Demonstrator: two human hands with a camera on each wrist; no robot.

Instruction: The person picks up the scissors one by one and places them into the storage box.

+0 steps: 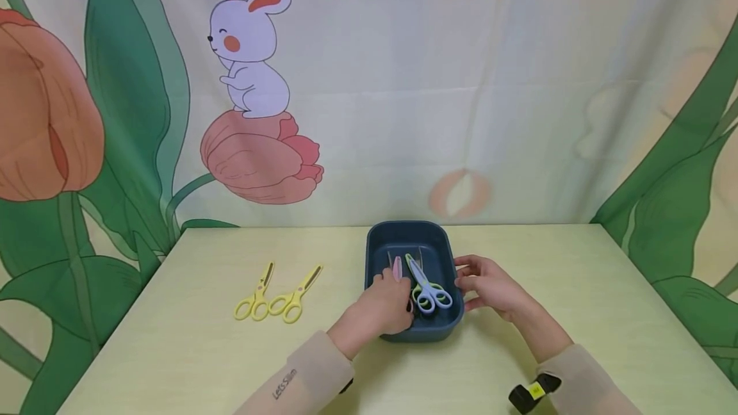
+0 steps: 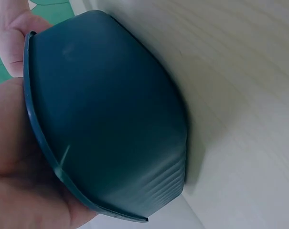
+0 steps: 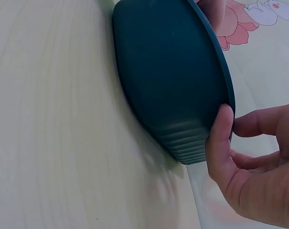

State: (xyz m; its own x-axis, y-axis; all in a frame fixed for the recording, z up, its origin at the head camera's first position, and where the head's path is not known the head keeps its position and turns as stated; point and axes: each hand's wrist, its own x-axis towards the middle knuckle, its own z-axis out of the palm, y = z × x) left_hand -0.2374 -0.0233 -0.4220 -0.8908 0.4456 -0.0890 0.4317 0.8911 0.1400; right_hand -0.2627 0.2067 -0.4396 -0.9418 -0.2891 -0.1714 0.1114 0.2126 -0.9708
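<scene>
A dark blue plastic bin (image 1: 408,230) stands at the table's far edge with several scissors in it. My left hand (image 1: 377,305) reaches over its left rim, fingers curled round pink-handled scissors (image 1: 398,266); most of these are hidden under the hand. Beside them lie blue-handled scissors (image 1: 429,293) over a green-handled pair (image 1: 409,261). My right hand (image 3: 259,167) pinches the bin's rim at the right side, with the thumb against the outer wall. In the left wrist view the bin's wall (image 2: 111,109) hides my left fingertips.
Two yellow scissors (image 1: 254,300) (image 1: 295,296) lie side by side on the pale wooden table (image 1: 190,351), left of the bin. Behind the table hangs a cloth backdrop (image 1: 369,101) printed with a rabbit and tulips.
</scene>
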